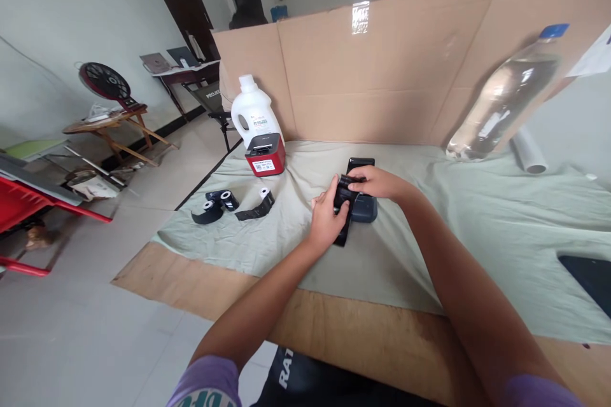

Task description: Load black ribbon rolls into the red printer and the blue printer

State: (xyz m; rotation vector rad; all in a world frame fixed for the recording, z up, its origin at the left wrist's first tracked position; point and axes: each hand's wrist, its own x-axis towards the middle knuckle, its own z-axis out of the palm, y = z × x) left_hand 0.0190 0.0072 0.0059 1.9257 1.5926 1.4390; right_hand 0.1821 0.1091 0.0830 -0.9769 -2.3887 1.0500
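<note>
- Left of the fingers, the desk [191, 280] shows a bare wooden edge beyond its cloth [296, 267]; past that is floor.
- Left and well apart, rolls [229, 201] lie with loose black tails; open cloth separates them from the fingers.
- Left and farther off, the red box [266, 156] stands before the jug [252, 111], limiting reach there.
- The left hand [326, 216] grasps the black piece [342, 191], fingers curled around its left side.
- Under the fingers, a black strip [340, 236] points nearward; whether it joins the piece, I cannot tell.
- The right hand [379, 181] pinches the piece's right side, above a dark pad [366, 210]. The step looks like two-handed adjusting; the next move likely calls for a steady left grip and small right-finger shifts.
- Right of the fingers, wide cloth gives room before the bottle [506, 95] and, nearer, a dark slab [589, 276].
</note>
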